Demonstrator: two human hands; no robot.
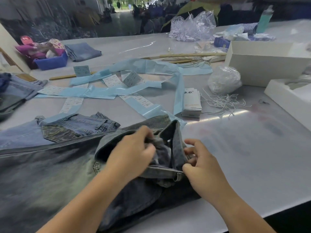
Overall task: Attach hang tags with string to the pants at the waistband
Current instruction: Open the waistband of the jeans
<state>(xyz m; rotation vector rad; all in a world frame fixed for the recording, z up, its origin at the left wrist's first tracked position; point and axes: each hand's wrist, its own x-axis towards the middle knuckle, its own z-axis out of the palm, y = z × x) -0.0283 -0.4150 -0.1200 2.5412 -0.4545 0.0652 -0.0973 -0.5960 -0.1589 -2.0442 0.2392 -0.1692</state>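
a pair of grey-blue denim pants (50,174) lies across the near part of the white table (252,148), with the waistband (161,171) at the right end, just in front of the person; the left hand (133,153) has its fingers curled into the cloth at the open top of the pants and grips a fold of denim there; the right hand (200,165) pinches the edge of the waistband between thumb and fingers, beside a belt loop; both hands are a little blurred, so the exact place of each fingertip i cannot tell; a stack of hang tags (192,102) stands on the table beyond the pants, well apart from the hands, and loose white strings (223,103) lie just to the right of this stack; behind the strings there is a clear bag (224,79) with more white string inside; long light blue paper strips (134,76) with white labels are spread over the middle of the table; a second pair of lighter jeans (75,126) lies to the left, partly under the grey-blue pants; a white box (262,64) is at the right and a blue bin (51,62) is far on the left.
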